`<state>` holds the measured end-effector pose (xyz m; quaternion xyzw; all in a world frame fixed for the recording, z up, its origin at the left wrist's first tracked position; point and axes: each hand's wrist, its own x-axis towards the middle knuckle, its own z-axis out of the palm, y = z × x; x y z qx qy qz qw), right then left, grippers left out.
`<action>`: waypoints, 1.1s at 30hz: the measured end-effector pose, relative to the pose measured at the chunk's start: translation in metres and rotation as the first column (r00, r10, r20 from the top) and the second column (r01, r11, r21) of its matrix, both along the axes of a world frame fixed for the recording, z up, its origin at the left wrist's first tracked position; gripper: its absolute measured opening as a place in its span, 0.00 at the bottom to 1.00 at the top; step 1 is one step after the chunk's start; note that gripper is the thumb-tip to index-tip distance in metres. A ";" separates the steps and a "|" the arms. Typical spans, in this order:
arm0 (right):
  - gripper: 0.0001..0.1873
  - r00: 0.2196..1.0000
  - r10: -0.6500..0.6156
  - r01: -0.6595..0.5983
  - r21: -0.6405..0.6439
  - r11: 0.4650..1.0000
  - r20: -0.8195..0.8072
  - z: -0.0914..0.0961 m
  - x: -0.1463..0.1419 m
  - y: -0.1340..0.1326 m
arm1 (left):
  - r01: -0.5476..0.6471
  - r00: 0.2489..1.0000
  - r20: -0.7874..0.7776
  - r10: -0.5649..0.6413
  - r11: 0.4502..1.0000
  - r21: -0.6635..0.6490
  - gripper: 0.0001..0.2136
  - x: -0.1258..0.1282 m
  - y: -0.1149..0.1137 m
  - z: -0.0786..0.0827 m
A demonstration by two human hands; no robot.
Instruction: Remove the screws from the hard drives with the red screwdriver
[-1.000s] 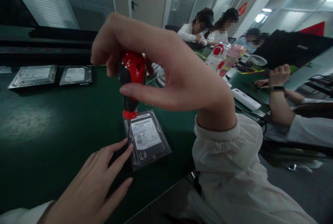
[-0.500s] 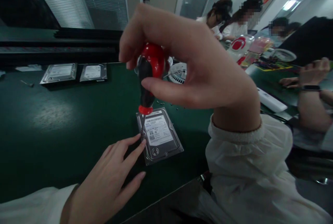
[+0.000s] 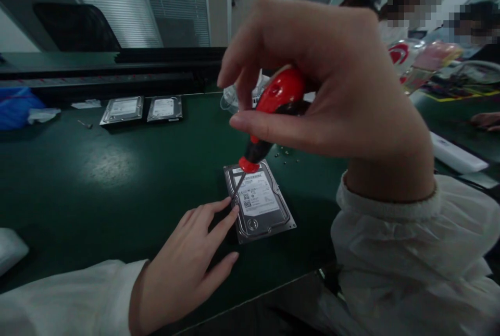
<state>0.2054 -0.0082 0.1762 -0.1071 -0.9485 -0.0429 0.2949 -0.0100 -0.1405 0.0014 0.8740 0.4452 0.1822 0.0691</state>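
A silver hard drive [image 3: 261, 203] with a white label lies flat on the dark green table [image 3: 97, 179]. My right hand [image 3: 336, 75] is closed round the red and black handle of a screwdriver [image 3: 269, 112], held tilted, its tip down at the drive's left edge. My left hand [image 3: 187, 268] rests on the table with fingers stretched out, two fingertips touching the drive's left side beside the tip. Both arms wear white sleeves.
Two more hard drives [image 3: 122, 109] [image 3: 165, 107] lie at the table's far side. Small loose screws [image 3: 286, 154] are scattered behind the near drive. A white fan-like object [image 3: 234, 97], a white box [image 3: 455, 153] and other people [image 3: 414, 2] are at the right.
The camera has swung left, shifting everything rightward in view. The screwdriver has tilted from upright to leaning right at the top. My left fingers stay at the drive's edge.
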 end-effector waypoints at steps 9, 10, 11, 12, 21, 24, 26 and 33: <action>0.14 0.984 0.153 -0.133 -0.196 0.972 0.091 0.004 -0.002 0.005 | 0.010 1.000 0.000 -0.010 1.000 0.006 0.27 0.001 0.002 0.002; 0.14 0.991 0.101 -0.086 -0.171 0.982 0.086 0.004 -0.003 0.004 | 0.011 1.000 0.000 -0.011 1.000 0.009 0.27 0.001 0.001 0.002; 0.14 0.997 0.044 -0.034 -0.140 0.990 0.070 0.003 -0.003 0.004 | 0.013 1.000 0.003 -0.013 1.000 0.011 0.27 0.001 0.001 0.002; 0.15 0.999 -0.011 0.016 -0.110 0.994 0.044 0.001 -0.004 0.003 | 0.013 1.000 0.008 -0.013 1.000 0.009 0.27 0.001 0.001 0.003; 0.17 0.997 0.009 -0.006 -0.050 0.999 0.074 0.000 0.001 0.001 | 0.009 0.999 0.043 -0.006 0.997 -0.079 0.29 0.002 0.001 0.005; 0.17 0.996 0.040 -0.038 -0.024 0.999 0.083 -0.001 0.002 0.006 | 0.008 0.999 0.043 -0.003 0.994 -0.113 0.30 0.003 0.002 0.006; 0.15 0.999 -0.024 0.024 0.015 1.000 0.038 -0.002 0.001 0.009 | 0.005 0.999 0.041 0.000 0.992 -0.125 0.30 0.003 0.002 0.007; 0.15 0.999 0.011 -0.012 -0.035 0.999 -0.030 -0.003 -0.002 0.007 | 0.011 0.999 0.051 -0.004 0.992 -0.129 0.30 0.002 0.000 0.007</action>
